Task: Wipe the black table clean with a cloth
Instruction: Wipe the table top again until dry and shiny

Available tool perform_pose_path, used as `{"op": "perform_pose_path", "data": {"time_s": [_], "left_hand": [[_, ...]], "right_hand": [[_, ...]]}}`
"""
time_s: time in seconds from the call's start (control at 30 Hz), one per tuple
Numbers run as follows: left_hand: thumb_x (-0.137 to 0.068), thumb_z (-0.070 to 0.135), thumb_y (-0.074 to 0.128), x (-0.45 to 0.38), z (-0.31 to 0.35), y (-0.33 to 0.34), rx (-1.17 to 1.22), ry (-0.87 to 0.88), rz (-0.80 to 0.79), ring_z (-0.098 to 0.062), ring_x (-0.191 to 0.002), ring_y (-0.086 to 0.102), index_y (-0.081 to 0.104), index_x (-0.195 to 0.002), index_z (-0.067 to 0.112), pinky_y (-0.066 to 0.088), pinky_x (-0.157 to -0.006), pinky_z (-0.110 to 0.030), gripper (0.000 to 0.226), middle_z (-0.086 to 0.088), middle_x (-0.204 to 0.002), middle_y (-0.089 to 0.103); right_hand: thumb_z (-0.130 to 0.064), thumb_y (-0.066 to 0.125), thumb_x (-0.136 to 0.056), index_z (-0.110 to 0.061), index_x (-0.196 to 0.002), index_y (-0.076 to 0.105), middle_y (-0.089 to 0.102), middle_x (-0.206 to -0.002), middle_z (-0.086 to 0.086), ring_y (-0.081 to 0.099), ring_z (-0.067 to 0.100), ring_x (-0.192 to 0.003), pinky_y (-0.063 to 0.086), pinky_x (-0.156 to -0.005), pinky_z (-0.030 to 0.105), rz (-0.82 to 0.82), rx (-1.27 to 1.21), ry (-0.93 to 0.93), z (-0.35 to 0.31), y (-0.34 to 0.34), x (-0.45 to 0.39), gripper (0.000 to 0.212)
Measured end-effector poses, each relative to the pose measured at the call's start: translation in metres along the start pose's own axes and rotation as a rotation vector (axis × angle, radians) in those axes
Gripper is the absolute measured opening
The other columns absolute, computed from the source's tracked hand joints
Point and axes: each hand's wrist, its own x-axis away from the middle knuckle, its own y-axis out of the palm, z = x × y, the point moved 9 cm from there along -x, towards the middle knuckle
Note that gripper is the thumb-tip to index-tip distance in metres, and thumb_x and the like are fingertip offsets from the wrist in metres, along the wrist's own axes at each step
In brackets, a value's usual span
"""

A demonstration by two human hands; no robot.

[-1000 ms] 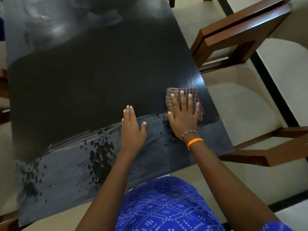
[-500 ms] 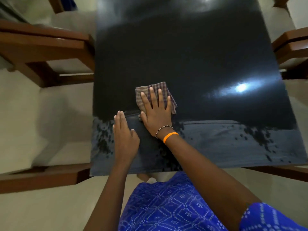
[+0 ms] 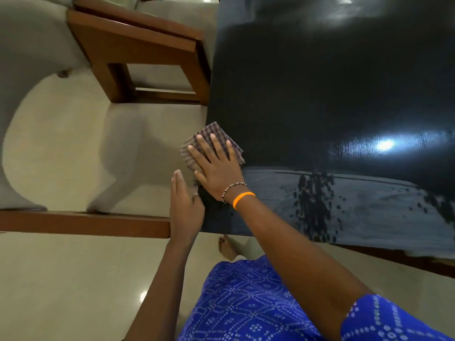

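Note:
The glossy black table [image 3: 320, 94] fills the right of the head view. A grey dusty band with dark speckles [image 3: 344, 205] runs along its near edge. My right hand [image 3: 216, 166] lies flat, fingers spread, pressing a folded checked cloth [image 3: 211, 136] at the table's left edge; part of the cloth hangs past the edge. My left hand [image 3: 184, 205] stands edge-on with straight fingers against the table's near left corner, holding nothing.
A wooden-armed chair with a pale cushion [image 3: 138, 52] stands close to the table's left side. Another wooden armrest [image 3: 86, 222] runs just left of my left hand. Pale tiled floor [image 3: 61, 279] lies below, and my bare foot [image 3: 229, 249] shows under the table's near edge.
My right hand has swept the cloth leftward across the table to its left edge. My left hand moved left with it, from flat on the top to the corner.

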Motion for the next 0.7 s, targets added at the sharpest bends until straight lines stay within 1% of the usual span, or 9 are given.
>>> {"op": "perform_pose_path", "data": {"time_s": [0.07,0.13,0.27,0.37,0.4,0.43,0.5,0.6,0.7], "left_hand": [[-0.094,0.007,0.041,0.001,0.004,0.001,0.013,-0.002,-0.018,-0.017,-0.145,0.009,0.007,-0.149,0.011,0.009,-0.111,-0.022,0.065,-0.005,-0.158,0.010],[-0.095,0.010,0.042,0.003,0.008,0.005,0.033,-0.006,-0.047,-0.017,-0.145,0.010,0.008,-0.149,0.011,0.010,-0.109,-0.020,0.064,-0.004,-0.158,0.011],[-0.095,0.012,0.045,0.005,0.015,0.019,0.093,-0.052,-0.103,-0.020,-0.144,0.016,0.010,-0.149,0.014,0.016,-0.114,-0.029,0.064,-0.004,-0.157,0.017],[-0.094,0.011,0.045,0.008,0.019,0.028,0.136,-0.043,-0.128,-0.023,-0.140,0.027,0.018,-0.148,0.016,0.026,-0.115,-0.038,0.061,-0.005,-0.152,0.029],[-0.094,0.011,0.044,0.009,0.020,0.029,0.144,-0.036,-0.129,-0.023,-0.139,0.029,0.018,-0.147,0.017,0.028,-0.114,-0.039,0.060,-0.005,-0.151,0.031],[-0.095,0.010,0.042,0.009,0.020,0.029,0.154,-0.041,-0.134,-0.022,-0.140,0.028,0.018,-0.148,0.017,0.027,-0.114,-0.037,0.059,-0.005,-0.152,0.030],[-0.097,0.008,0.037,0.009,0.016,0.026,0.198,-0.071,-0.137,-0.020,-0.141,0.026,0.018,-0.148,0.016,0.024,-0.112,-0.032,0.056,-0.003,-0.153,0.029],[-0.097,0.005,0.034,0.005,0.005,0.018,0.276,-0.116,-0.123,-0.020,-0.139,0.030,0.029,-0.145,0.014,0.024,-0.112,-0.031,0.049,-0.002,-0.150,0.034],[-0.097,0.004,0.033,0.006,-0.014,0.012,0.369,-0.181,-0.097,-0.019,-0.133,0.040,0.044,-0.138,0.013,0.032,-0.112,-0.034,0.043,-0.002,-0.143,0.045]], "right_hand": [[-0.043,0.024,-0.088,-0.029,-0.147,0.021,0.015,-0.158,0.002,0.009,0.029,-0.146,-0.006,-0.113,0.048,0.039,0.014,0.035,0.020,-0.003,0.013,0.061],[-0.044,0.023,-0.086,-0.028,-0.146,0.025,0.021,-0.156,0.003,0.016,0.030,-0.145,-0.001,-0.112,0.047,0.069,0.020,0.123,0.053,-0.010,0.031,0.063],[-0.050,0.015,-0.082,-0.031,-0.147,0.018,0.013,-0.158,0.000,0.009,0.026,-0.146,0.003,-0.115,0.049,0.102,0.029,0.395,0.153,-0.026,0.076,0.068],[-0.054,0.010,-0.077,-0.031,-0.147,0.018,0.011,-0.158,-0.001,0.007,0.026,-0.146,0.004,-0.115,0.051,0.130,0.021,0.612,0.226,-0.036,0.120,0.074],[-0.055,0.010,-0.077,-0.032,-0.147,0.018,0.010,-0.159,-0.001,0.007,0.026,-0.146,0.004,-0.115,0.051,0.144,0.008,0.671,0.243,-0.038,0.134,0.075],[-0.054,0.011,-0.078,-0.032,-0.147,0.018,0.009,-0.159,-0.001,0.005,0.025,-0.146,0.004,-0.116,0.051,0.154,-0.004,0.718,0.254,-0.040,0.146,0.074],[-0.050,0.017,-0.081,-0.032,-0.148,0.015,0.005,-0.159,-0.001,0.002,0.025,-0.146,0.002,-0.116,0.052,0.152,-0.031,0.782,0.259,-0.039,0.159,0.069],[-0.046,0.020,-0.082,-0.031,-0.148,0.010,0.002,-0.159,0.002,-0.001,0.029,-0.146,0.000,-0.115,0.055,0.144,-0.056,0.805,0.233,-0.033,0.151,0.069],[-0.050,0.016,-0.079,-0.028,-0.148,0.011,0.005,-0.159,0.007,0.003,0.033,-0.146,0.001,-0.113,0.058,0.130,-0.007,0.635,0.167,-0.021,0.119,0.073]]}}
